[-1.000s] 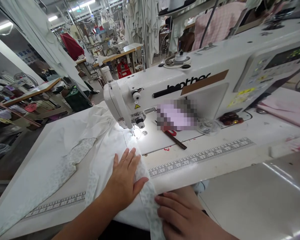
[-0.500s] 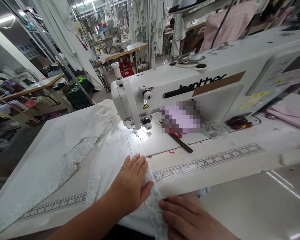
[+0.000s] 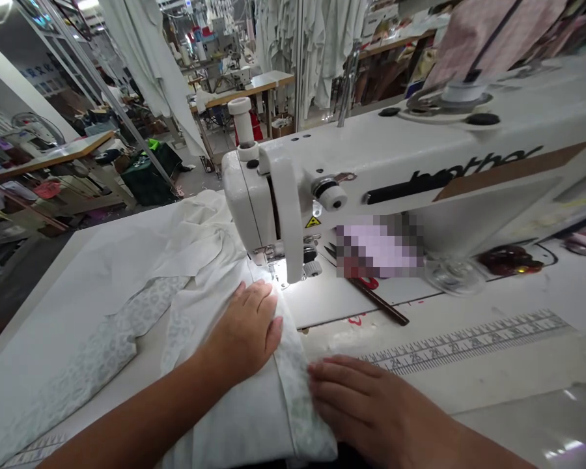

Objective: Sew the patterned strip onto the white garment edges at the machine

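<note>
White fabric [image 3: 176, 260] with a pale patterned band lies across the table and runs under the needle of a white sewing machine [image 3: 395, 169]. My left hand [image 3: 247, 329] lies flat on the cloth just in front of the presser foot [image 3: 278, 277], fingers stretched out. My right hand [image 3: 366, 407] rests flat at the right edge of the patterned band [image 3: 293, 384], fingertips touching it, near the table's front edge.
Dark-handled scissors [image 3: 371, 290] lie behind the needle plate, by a clear bobbin case [image 3: 452, 273]. A printed ruler [image 3: 463, 342] runs along the table [image 3: 493, 384]. Other sewing tables and hanging garments fill the workshop behind.
Both hands have slid forward with the cloth toward the needle; my left hand is now right at the presser foot. The view has moved closer to the machine head.
</note>
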`<state>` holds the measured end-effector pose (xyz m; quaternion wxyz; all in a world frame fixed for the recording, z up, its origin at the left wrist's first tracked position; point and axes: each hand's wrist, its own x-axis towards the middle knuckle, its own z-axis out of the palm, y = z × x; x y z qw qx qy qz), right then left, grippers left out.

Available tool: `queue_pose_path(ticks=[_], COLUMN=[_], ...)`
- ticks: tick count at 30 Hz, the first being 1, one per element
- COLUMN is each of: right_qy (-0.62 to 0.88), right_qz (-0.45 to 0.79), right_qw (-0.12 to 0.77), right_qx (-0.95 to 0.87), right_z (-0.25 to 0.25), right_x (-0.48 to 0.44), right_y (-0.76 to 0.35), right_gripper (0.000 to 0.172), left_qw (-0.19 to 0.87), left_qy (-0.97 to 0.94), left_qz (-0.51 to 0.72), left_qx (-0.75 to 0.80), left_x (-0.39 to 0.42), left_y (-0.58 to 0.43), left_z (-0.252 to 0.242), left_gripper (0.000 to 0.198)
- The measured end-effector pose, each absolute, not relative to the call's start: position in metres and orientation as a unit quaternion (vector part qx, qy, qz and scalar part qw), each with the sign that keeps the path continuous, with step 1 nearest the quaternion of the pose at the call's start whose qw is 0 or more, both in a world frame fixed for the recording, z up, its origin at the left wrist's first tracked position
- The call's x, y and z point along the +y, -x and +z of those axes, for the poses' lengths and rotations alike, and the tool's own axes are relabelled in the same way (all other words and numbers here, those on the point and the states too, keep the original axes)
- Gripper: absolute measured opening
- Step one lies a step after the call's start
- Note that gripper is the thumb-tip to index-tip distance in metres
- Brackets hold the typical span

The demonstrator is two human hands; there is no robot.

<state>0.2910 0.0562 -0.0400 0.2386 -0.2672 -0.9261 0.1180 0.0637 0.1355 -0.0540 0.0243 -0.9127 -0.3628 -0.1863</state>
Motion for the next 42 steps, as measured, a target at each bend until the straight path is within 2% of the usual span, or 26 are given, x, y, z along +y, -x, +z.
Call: queue_pose_path(ticks=[8, 13, 18, 23, 33, 42], right_qy=[0.280, 0.280, 0.265, 0.263, 0.264, 0.291], right_qz=[0.105, 0.082, 0.054, 0.044, 0.066, 0.091], right_qw=[0.236, 0.235, 0.225, 0.160, 0.125, 0.128], right_qx=[-0.925, -0.927, -0.936, -0.950, -0.954, -0.944], right_z=[-0.054, -0.058, -0.060, -0.044, -0.037, -0.044], right_x=[0.083, 0.080, 0.081, 0.100, 0.147, 0.172], right_y=[-0.284, -0.284, -0.291, -0.289, -0.278, -0.269], right_gripper=[0.031, 0.032, 0.036, 0.031, 0.017, 0.026], left_qw=[0.040, -0.042, -0.024, -0.017, 0.020, 0.005], left_qy=[0.905, 0.908, 0.922, 0.920, 0.922, 0.916], left_qz=[-0.212, -0.191, -0.150, -0.166, -0.176, -0.161], left_qx=[-0.366, -0.370, -0.357, -0.354, -0.345, -0.367], left_x=[0.175, 0.131, 0.100, 0.122, 0.173, 0.213], left_y=[-0.063, -0.070, -0.067, -0.061, -0.054, -0.041], left_z=[-0.051, -0.037, -0.046, -0.051, -0.053, -0.063], left_gripper=[0.012, 0.010, 0.031, 0.027, 0.027, 0.012])
